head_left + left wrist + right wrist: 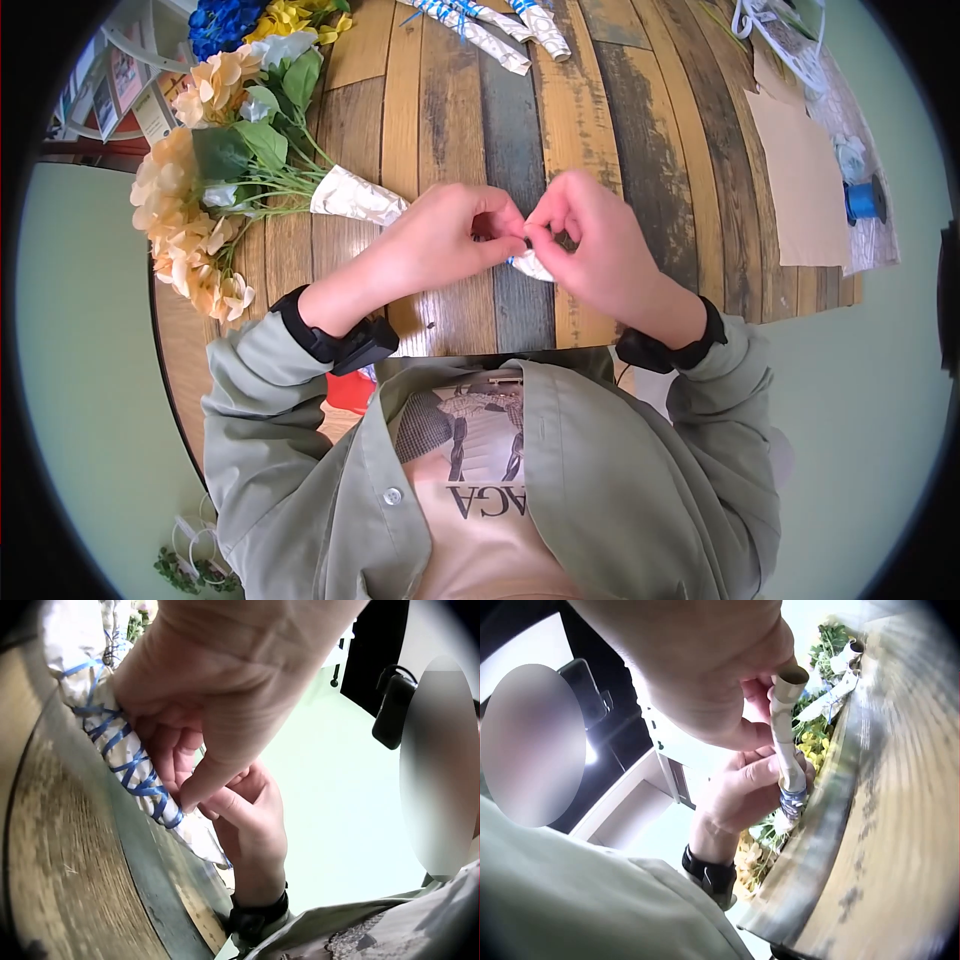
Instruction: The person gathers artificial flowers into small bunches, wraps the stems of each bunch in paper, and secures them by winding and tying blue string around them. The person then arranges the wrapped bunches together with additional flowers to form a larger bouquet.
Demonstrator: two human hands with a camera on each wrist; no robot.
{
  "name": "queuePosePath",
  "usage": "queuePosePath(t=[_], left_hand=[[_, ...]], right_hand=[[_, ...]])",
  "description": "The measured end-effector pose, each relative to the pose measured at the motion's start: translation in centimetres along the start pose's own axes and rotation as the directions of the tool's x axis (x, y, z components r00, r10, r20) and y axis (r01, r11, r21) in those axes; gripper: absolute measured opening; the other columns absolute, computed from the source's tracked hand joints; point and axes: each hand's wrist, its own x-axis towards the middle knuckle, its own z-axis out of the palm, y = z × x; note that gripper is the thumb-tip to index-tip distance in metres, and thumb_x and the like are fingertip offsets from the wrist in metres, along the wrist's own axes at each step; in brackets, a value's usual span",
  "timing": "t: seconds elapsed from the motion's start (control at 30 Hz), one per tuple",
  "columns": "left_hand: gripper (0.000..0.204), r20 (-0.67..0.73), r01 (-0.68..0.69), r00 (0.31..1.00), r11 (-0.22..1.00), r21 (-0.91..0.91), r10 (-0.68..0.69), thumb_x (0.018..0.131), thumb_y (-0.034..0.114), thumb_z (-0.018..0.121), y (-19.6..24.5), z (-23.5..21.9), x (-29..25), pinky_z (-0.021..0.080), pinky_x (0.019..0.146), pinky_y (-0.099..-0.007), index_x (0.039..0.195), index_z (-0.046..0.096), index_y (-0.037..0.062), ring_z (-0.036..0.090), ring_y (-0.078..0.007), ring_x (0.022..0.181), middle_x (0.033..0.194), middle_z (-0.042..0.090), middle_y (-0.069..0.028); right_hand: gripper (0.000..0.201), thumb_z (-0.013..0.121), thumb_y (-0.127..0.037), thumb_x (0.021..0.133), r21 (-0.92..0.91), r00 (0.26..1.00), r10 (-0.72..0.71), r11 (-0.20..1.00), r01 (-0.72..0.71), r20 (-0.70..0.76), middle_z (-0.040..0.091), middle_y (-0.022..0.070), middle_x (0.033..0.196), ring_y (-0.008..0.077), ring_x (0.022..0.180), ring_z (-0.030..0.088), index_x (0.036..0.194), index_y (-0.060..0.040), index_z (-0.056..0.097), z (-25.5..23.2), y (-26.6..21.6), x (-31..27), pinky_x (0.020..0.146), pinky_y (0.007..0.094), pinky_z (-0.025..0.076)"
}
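A bouquet of peach flowers (185, 215) lies at the left of the wooden table, its stems wrapped in white patterned paper (355, 197). Blue ribbon (135, 763) criss-crosses down the wrapped handle in the left wrist view. Both hands meet over the handle's narrow end (533, 266), close to the table's front edge. With thumb and fingers my left hand (450, 235) pinches the ribbon near the end of the lacing. My right hand (597, 245) pinches it too, fingertips right against the left ones. Fingers mostly hide the pinched ribbon. The handle's open paper end (792, 675) shows in the right wrist view.
More wrapped handles (480, 42) with blue ribbon lie at the far side. Blue flowers (226, 27) and yellow flowers (297, 17) are at the far left. On the right are brown paper (798, 180), a blue ribbon spool (863, 201) and a white cord (785, 45).
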Motion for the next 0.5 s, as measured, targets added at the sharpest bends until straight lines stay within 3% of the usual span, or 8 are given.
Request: queuePosePath(t=[0.03,0.1,0.2,0.33,0.4,0.43,0.5], left_hand=[[0.011,-0.002,-0.001,1.000,1.000,0.002,0.001,0.078,0.007,0.068,0.1,-0.1,-0.1,0.048,0.062,-0.0306,0.084,0.063,-0.0019,0.063,-0.0159,0.066,0.071,0.064,-0.0099],[0.009,-0.092,-0.086,0.992,0.995,0.059,0.091,0.079,0.004,0.066,0.4,-0.3,-0.4,0.048,0.063,-0.0288,0.086,0.063,-0.0002,0.062,-0.0153,0.067,0.073,0.064,-0.0090],[0.008,-0.081,-0.104,0.991,0.994,0.038,0.107,0.079,0.002,0.065,0.9,-0.4,-0.6,0.048,0.063,-0.0270,0.087,0.062,0.0006,0.061,-0.0136,0.066,0.075,0.064,-0.0080],[0.008,0.008,-0.066,0.998,0.998,0.018,0.066,0.082,-0.003,0.063,1.5,-1.4,-0.6,0.050,0.069,-0.0240,0.089,0.062,-0.0008,0.063,-0.0097,0.076,0.082,0.064,-0.0045],[0.006,-0.018,-0.096,0.995,0.995,-0.040,0.096,0.082,-0.004,0.063,1.7,-1.7,-0.8,0.049,0.069,-0.0234,0.088,0.062,-0.0010,0.062,-0.0095,0.076,0.081,0.064,-0.0038],[0.006,-0.025,-0.097,0.995,0.994,-0.040,0.096,0.082,-0.004,0.063,1.9,-1.9,-0.9,0.049,0.069,-0.0234,0.088,0.062,-0.0010,0.062,-0.0095,0.076,0.081,0.064,-0.0038],[0.005,-0.048,-0.076,0.996,0.993,-0.089,0.071,0.082,-0.002,0.063,2.1,-2.1,-0.9,0.049,0.069,-0.0226,0.087,0.062,-0.0015,0.062,-0.0088,0.075,0.080,0.064,-0.0033]], right_hand=[[0.020,0.060,0.001,0.077,0.000,1.000,-0.003,1.000,0.003,-0.001,0.053,0.0096,0.072,0.0249,0.063,0.055,0.084,-0.0026,0.042,-0.3,0.1,0.1,0.055,0.0354,0.043],[0.020,0.060,0.001,0.080,0.263,0.985,0.164,0.949,-0.174,0.061,0.056,0.0068,0.075,0.0132,0.064,0.057,0.086,-0.0025,0.042,-1.0,0.5,0.3,0.056,0.0282,0.045],[0.021,0.061,0.000,0.082,0.304,0.975,0.145,0.933,-0.191,0.167,0.058,0.0039,0.078,0.0063,0.066,0.056,0.088,-0.0039,0.041,-1.5,1.0,0.0,0.059,0.0223,0.045],[0.022,0.063,0.001,0.080,0.487,0.947,0.232,0.814,-0.315,0.223,0.060,0.0030,0.079,0.0079,0.067,0.057,0.089,-0.0042,0.043,-1.4,2.6,0.0,0.059,0.0217,0.045],[0.018,0.061,-0.002,0.085,0.533,0.871,0.287,0.700,-0.475,0.399,0.061,0.0039,0.089,0.0059,0.072,0.059,0.094,-0.0050,0.046,-1.5,3.7,-0.2,0.059,0.0198,0.046],[0.018,0.061,-0.002,0.085,0.530,0.870,0.283,0.703,-0.474,0.403,0.061,0.0039,0.089,0.0059,0.072,0.059,0.094,-0.0050,0.046,-1.5,3.8,-0.7,0.059,0.0198,0.046],[0.015,0.057,-0.008,0.088,0.666,0.748,0.229,0.346,-0.660,0.623,0.062,0.0058,0.089,0.0097,0.075,0.059,0.099,-0.0019,0.049,-1.0,3.3,-2.6,0.062,0.0226,0.047]])
